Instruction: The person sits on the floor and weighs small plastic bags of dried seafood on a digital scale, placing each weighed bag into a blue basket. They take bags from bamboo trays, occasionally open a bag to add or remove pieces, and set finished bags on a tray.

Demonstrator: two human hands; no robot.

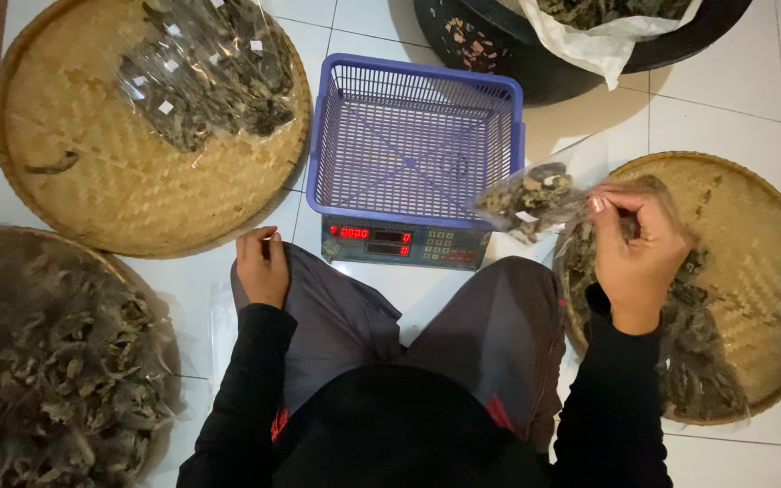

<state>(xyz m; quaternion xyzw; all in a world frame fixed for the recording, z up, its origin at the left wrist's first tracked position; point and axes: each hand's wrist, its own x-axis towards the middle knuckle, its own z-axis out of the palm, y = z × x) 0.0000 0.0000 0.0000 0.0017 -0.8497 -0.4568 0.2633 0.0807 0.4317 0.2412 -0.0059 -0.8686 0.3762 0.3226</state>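
Observation:
My right hand (636, 246) pinches the open end of a small clear plastic bag (531, 201) filled with dried dark leaves, held just right of the purple mesh basket (413, 136). That basket is empty and sits on a digital scale (404, 242) with red lit digits. My left hand (262, 264) rests curled on my left knee, beside the scale's front left corner; it holds nothing that I can see.
A round woven tray (761, 271) at right carries loose dried leaves. Another woven tray (92, 181) at upper left holds several filled clear bags (210, 72). A third tray (56, 361) at lower left is heaped with dried leaves. A black tub (544, 63) with a white liner stands behind the scale.

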